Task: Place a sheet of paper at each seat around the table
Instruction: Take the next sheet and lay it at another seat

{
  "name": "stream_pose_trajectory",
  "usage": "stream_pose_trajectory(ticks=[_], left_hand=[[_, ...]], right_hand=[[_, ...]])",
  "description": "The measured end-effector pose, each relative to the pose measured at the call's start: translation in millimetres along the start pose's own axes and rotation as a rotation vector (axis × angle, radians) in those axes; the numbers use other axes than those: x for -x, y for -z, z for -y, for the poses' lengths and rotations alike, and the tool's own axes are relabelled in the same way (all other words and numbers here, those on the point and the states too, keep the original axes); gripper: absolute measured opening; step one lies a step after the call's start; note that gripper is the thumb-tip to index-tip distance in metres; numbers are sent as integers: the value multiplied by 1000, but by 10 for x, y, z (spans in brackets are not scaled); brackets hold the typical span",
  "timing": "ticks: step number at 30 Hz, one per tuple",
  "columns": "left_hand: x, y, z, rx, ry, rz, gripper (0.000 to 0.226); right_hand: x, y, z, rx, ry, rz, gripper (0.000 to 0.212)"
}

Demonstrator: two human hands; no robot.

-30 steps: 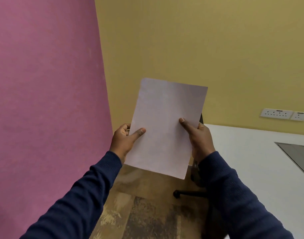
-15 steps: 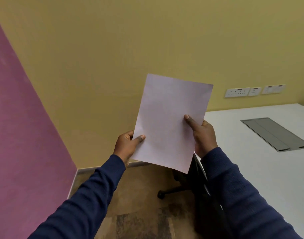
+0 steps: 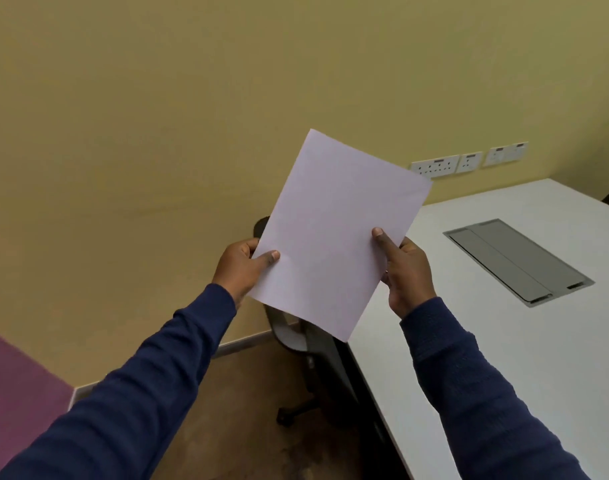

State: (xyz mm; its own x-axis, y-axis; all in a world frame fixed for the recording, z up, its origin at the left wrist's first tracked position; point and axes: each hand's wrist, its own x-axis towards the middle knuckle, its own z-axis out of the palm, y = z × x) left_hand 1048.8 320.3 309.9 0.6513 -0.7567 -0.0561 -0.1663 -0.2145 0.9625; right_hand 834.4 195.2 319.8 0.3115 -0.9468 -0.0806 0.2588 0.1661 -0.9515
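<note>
A blank white sheet of paper (image 3: 334, 233) is held up in front of me, tilted, above the left end of the white table (image 3: 486, 341). My left hand (image 3: 240, 268) pinches its lower left edge with the thumb on top. My right hand (image 3: 405, 268) grips its right edge, thumb on the face of the sheet. Whether it is one sheet or a thin stack I cannot tell. A dark office chair (image 3: 296, 337) stands at the table's end, mostly hidden behind the paper.
A grey cable hatch (image 3: 517, 261) is set into the tabletop at the right. White wall sockets (image 3: 469, 162) sit on the yellow wall above the table. A purple wall (image 3: 15, 393) shows at lower left. Brown floor lies below, with the chair's wheeled base (image 3: 292, 414).
The view has swung right: the purple wall has slid out to the lower left, and more of the table and its hatch have come in. Both hands keep the same hold on the paper.
</note>
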Motion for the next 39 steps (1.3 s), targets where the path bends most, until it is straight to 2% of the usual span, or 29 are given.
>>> stream_pose_trajectory(ticks=[6,10,15,17,19,20,22,24,28,30,35,38,39], left_hand=[[-866,-457,-122,-112,-8,74,16],[-1470,-846,-88,-192,2,163,13],[-2139,-1479,102,-301,2,337,21],[-2368,-1761,234,-394,-8,394,29],[-2500,-2032,370,-501,8,434,27],[-2545,-2157,454,-543,36,447,35],[-2580,-2372,624,-606,107,473,54],[-2559,-2563,820,-647,139,497,60],[-2320,-2886,1249,-1041,1,477,88],[-2137,-3030,1504,-1116,-60,510,98],[-1692,-3336,2061,-1213,-48,720,105],[-1539,-3421,2291,-1281,-20,783,108],[-1513,-3428,2348,-1305,-16,797,110]], right_hand=[[-711,395,-139,130,-68,-63,17],[-1084,659,-290,185,-124,-152,6],[-1424,1043,-568,146,-212,-330,7],[-1538,1190,-726,110,-258,-418,6],[-1621,1323,-900,69,-316,-501,8],[-1645,1385,-984,47,-349,-534,9],[-1681,1504,-1146,4,-406,-587,9],[-1723,1616,-1299,-44,-454,-618,6],[-1842,1843,-1636,-90,-576,-659,9],[-1900,1972,-1823,-95,-641,-678,8],[-2040,2226,-2162,-89,-779,-734,16],[-2071,2347,-2310,-75,-831,-742,6],[-2063,2390,-2356,-71,-840,-735,9]])
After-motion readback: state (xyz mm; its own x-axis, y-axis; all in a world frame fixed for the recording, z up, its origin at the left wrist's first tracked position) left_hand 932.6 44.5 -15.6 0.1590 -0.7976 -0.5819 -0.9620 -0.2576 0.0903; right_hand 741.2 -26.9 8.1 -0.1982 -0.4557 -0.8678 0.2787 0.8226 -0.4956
